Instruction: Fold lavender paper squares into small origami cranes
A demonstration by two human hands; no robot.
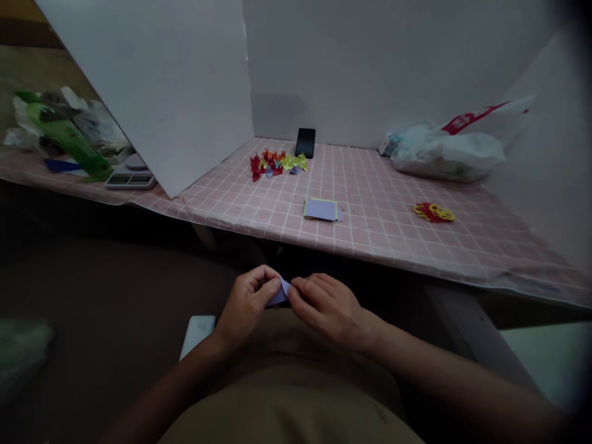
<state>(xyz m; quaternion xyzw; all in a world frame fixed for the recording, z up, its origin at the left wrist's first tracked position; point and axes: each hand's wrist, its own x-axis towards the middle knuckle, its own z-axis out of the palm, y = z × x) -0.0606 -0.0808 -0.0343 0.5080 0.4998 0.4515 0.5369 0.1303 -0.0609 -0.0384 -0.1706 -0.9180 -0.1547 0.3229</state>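
Between my two hands, above my lap and in front of the table edge, is a small folded piece of purple paper (278, 297). My left hand (247, 302) pinches its left side between thumb and fingers. At its right edge, the fingertips of my right hand (330, 308) are closed on the paper. Part of the sheet is hidden behind the fingers. Beyond my hands, on the table, lies a stack of square paper (320, 209), purple on top with yellow edges showing. Farther back sits a cluster of small folded paper figures (268, 164) in red, orange, yellow and purple.
The table has a pink checked cloth (370, 213). A black phone (305, 143) leans at the back. Red and yellow shapes (433, 212) and a white plastic bag (444, 151) are at right. Left are a white panel (171, 80), a scale (131, 179) and a green bottle (69, 139).
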